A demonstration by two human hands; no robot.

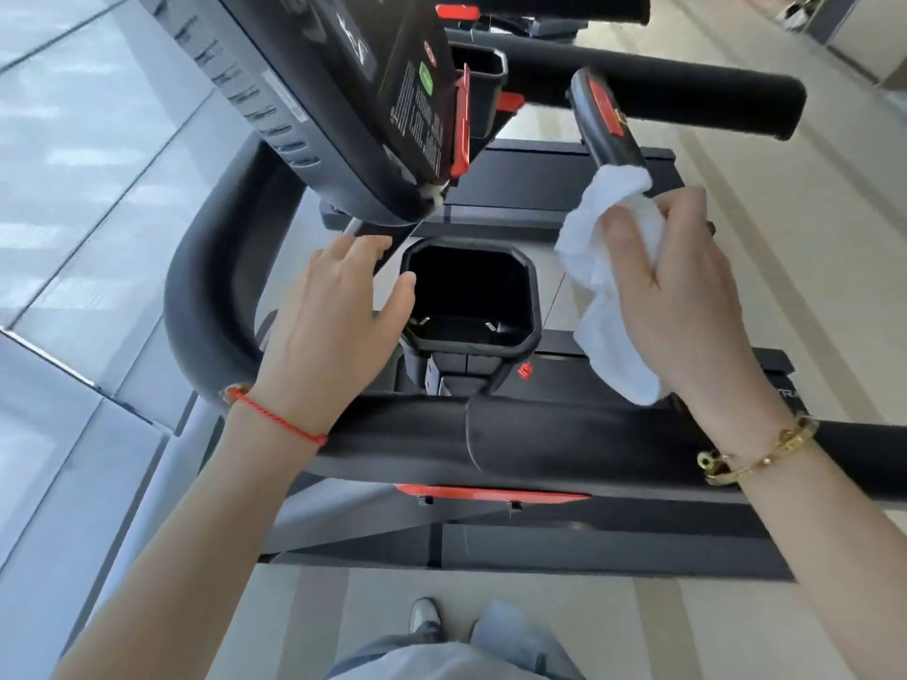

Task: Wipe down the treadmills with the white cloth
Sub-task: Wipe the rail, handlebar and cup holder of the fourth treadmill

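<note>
Pale trouser legs (491, 650) and a light shoe (425, 614) show at the bottom edge, on a striped beige floor (687, 630). Above them both forearms reach over the black front handlebar (540, 434) of the treadmill (613, 542). On the left wrist sits a red string bracelet (275, 417); on the right wrist, a gold bracelet (758, 454).

Left hand (333, 316) lies open, fingers straight and relaxed, beside the left rim of the black cup holder (471, 296), its fingertips near or touching that rim; which of the two cannot be told. It holds nothing.

Right hand (682, 296) grips the white cloth (603, 267), fingers curled over the bunched fabric. One end of the cloth is wrapped round the lower end of a short black grip (608, 120) with a red panel, and the rest hangs down below the palm toward the handlebar.

Tilted overhead is the black console (343, 90), with a green button and red trim along its edge. A long black side rail (662, 95) runs off to the right behind the short grip. Grey floor tiles (73, 164) lie to the left
</note>
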